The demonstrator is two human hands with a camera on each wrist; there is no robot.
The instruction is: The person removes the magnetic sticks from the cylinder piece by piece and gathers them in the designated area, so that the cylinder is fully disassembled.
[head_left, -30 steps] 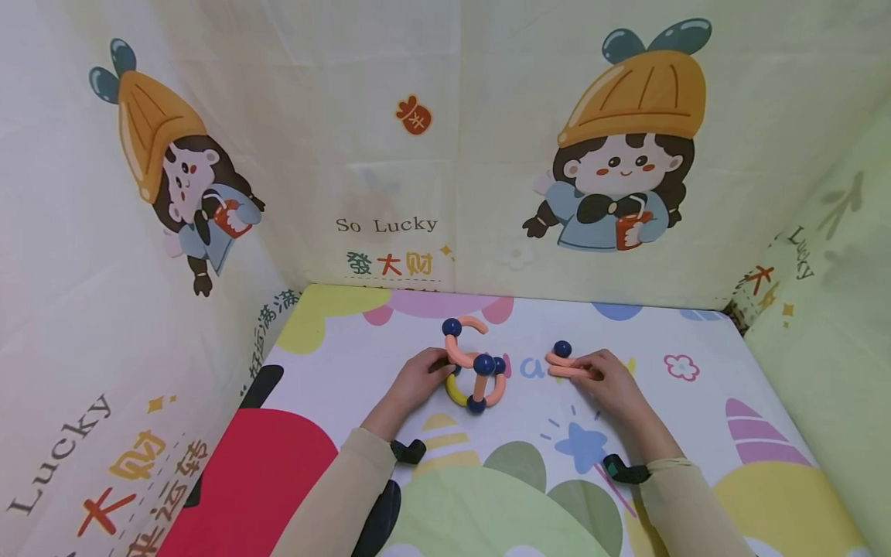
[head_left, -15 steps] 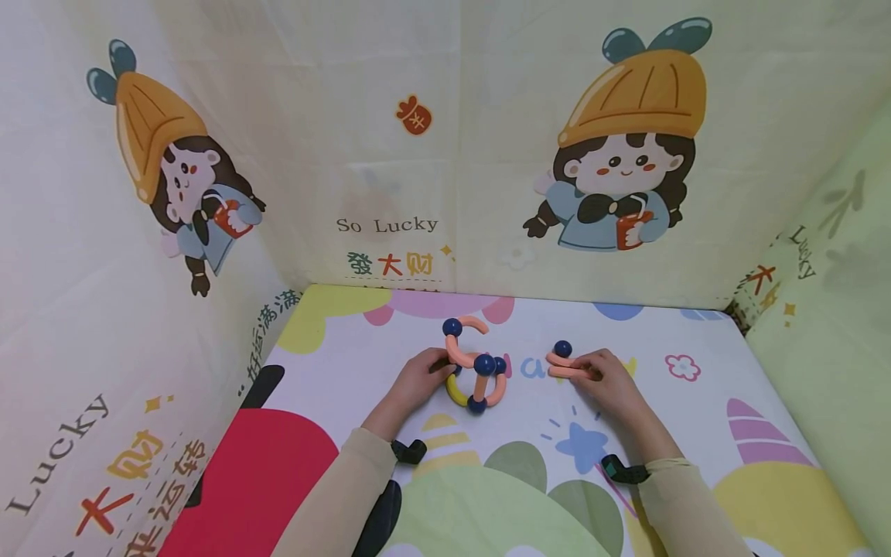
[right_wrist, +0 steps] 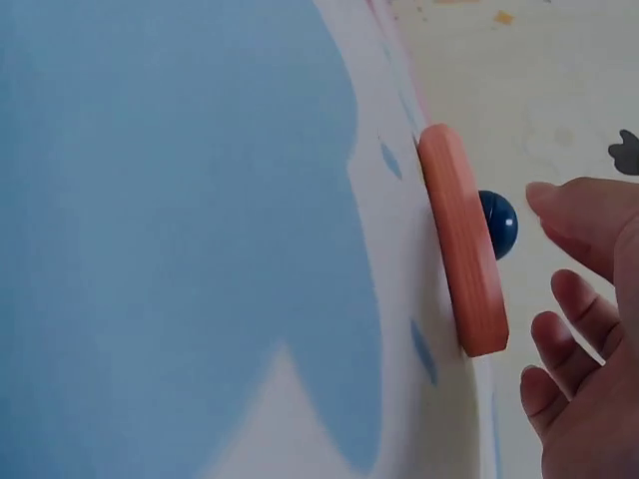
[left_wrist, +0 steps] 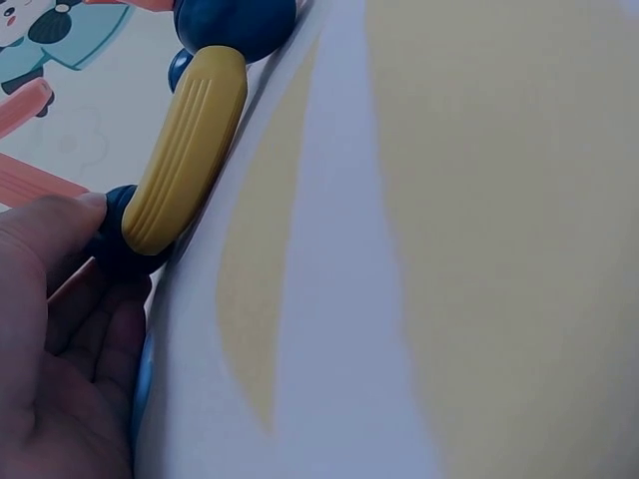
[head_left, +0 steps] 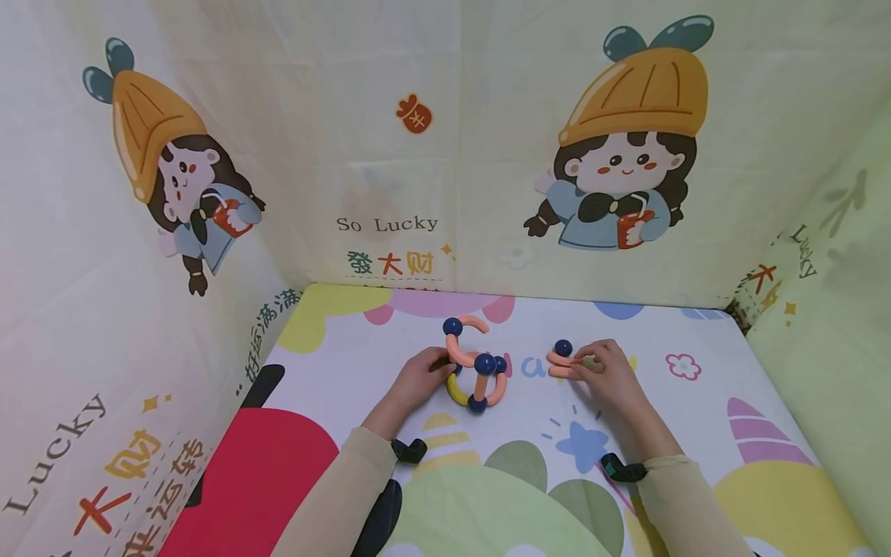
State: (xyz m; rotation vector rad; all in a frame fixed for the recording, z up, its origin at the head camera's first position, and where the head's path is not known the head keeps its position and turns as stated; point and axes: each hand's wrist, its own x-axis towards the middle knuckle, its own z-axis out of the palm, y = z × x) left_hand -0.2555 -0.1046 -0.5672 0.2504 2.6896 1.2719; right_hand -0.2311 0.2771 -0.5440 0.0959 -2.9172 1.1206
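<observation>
A toy built of navy balls and curved coral rods [head_left: 460, 354] stands on the table by my left hand [head_left: 423, 377]. My left thumb and fingers pinch a navy ball [left_wrist: 120, 212] at one end of its yellow curved rod [left_wrist: 190, 150]. Right of the toy lie two loose coral rods [head_left: 560, 372], side by side, with a separate navy ball [head_left: 563, 347] behind them. My right hand [head_left: 614, 379] is at their right end, thumb and fingers apart and nothing between them. In the right wrist view a coral rod [right_wrist: 464, 244] lies clear of the fingertips.
The tabletop has a printed cloth [head_left: 515, 503] with coloured shapes. Light cartoon-printed curtains [head_left: 480, 193] close off the back and both sides. A small black device [head_left: 409, 451] sits at my left wrist and another [head_left: 624, 469] at my right wrist.
My right hand has let go of the coral rods and risen slightly, its fingers spreading. The rods stay where they were. The left hand and the toy have not visibly moved.
</observation>
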